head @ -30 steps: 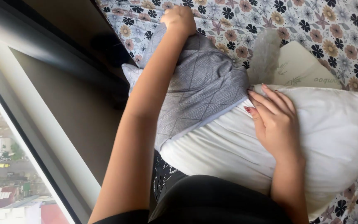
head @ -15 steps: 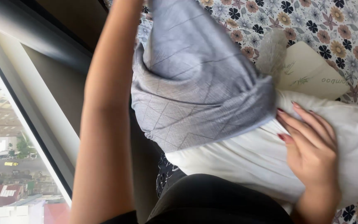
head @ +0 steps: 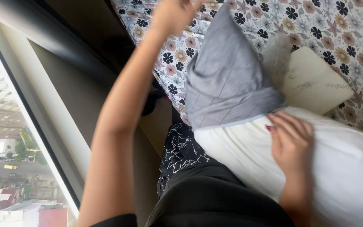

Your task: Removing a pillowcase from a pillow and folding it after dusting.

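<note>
A white pillow (head: 341, 168) lies across the floral bed, its left end inside a grey pillowcase (head: 227, 80). The case rises to a loose peak near the top of the view, and its hem crosses the pillow just above my right hand (head: 290, 143). That hand lies flat on the white pillow with fingers spread and holds nothing. My left hand (head: 173, 14) is blurred at the top, beside the case's peak. Whether it grips the cloth is unclear.
A floral bedsheet (head: 349, 29) covers the mattress. A small cream cushion (head: 316, 80) lies beyond the pillow. A black patterned cloth (head: 181, 155) hangs at the bed's edge by my dark clothing (head: 215, 201). A window (head: 9, 138) with a dark frame runs along the left.
My left arm lifted the grey pillowcase up off the pillow's end, and the case now stands in a tall peak. My right hand stayed pressed on the white pillow.
</note>
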